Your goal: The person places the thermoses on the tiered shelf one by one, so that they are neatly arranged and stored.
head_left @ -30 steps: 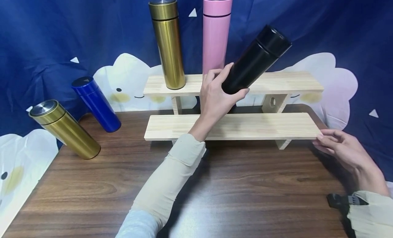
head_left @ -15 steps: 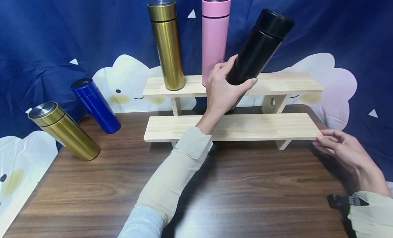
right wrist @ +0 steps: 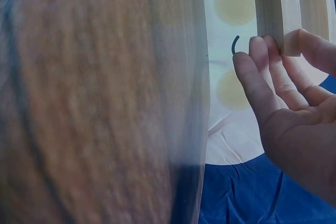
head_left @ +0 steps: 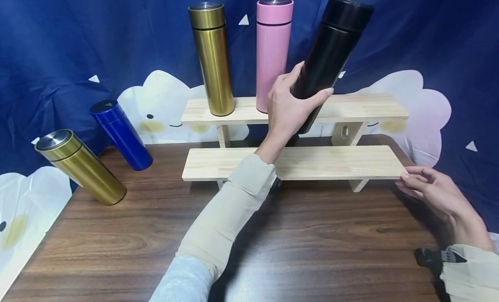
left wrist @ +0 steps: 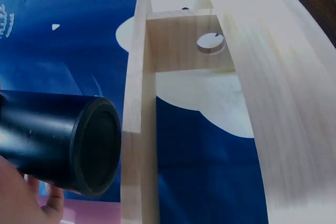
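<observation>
My left hand [head_left: 286, 102] grips a black thermos bottle [head_left: 331, 50] by its lower part, thumb on one side and fingers on the other. The bottle leans right, its base in front of the upper board's edge. In the left wrist view the round base of the black thermos bottle [left wrist: 98, 148] is close to the upper board [left wrist: 134, 103]; whether they touch I cannot tell. Just left of it a pink thermos bottle [head_left: 274, 55] stands on the upper board. My right hand [head_left: 448, 198] pinches the right end of the two-tier wooden shelf's lower board [head_left: 331, 163].
A gold thermos bottle [head_left: 213, 63] stands on the upper board's left part. Another gold thermos bottle [head_left: 87, 172] and a blue thermos bottle [head_left: 126, 139] stand on the brown table [head_left: 156, 232] at left. A dark blue curtain [head_left: 78, 33] with white clouds hangs behind.
My left hand has moved up and to the right with the black thermos bottle, which has become more upright. My right hand stays at the lower board's end.
</observation>
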A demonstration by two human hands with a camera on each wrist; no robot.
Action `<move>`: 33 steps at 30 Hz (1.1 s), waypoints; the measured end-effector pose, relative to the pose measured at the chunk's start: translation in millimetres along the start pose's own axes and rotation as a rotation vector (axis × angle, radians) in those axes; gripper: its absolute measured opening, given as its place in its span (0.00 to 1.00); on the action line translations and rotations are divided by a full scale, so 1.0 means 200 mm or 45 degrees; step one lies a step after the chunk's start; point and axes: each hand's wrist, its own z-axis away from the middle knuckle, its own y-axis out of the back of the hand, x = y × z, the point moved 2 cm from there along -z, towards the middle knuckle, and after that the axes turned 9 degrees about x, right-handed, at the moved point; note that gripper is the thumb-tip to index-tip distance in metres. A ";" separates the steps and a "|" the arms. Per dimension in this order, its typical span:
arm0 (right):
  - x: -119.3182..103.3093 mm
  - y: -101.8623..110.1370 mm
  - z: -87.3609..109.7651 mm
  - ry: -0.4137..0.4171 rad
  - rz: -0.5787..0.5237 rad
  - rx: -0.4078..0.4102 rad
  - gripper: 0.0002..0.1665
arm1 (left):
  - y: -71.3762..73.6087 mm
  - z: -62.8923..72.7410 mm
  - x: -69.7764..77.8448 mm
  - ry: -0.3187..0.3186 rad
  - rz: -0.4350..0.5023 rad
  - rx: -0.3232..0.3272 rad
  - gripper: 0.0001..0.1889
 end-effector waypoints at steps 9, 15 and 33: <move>-0.01 -0.02 0.00 -0.011 0.008 0.007 0.17 | -0.05 -0.06 0.00 0.073 0.057 0.048 0.40; -0.02 -0.02 0.01 -0.011 0.001 0.008 0.19 | -0.10 -0.11 0.03 0.102 -0.018 0.041 0.40; -0.01 -0.02 0.02 -0.004 0.062 0.025 0.16 | -0.22 -0.18 0.03 0.317 -0.146 0.083 0.41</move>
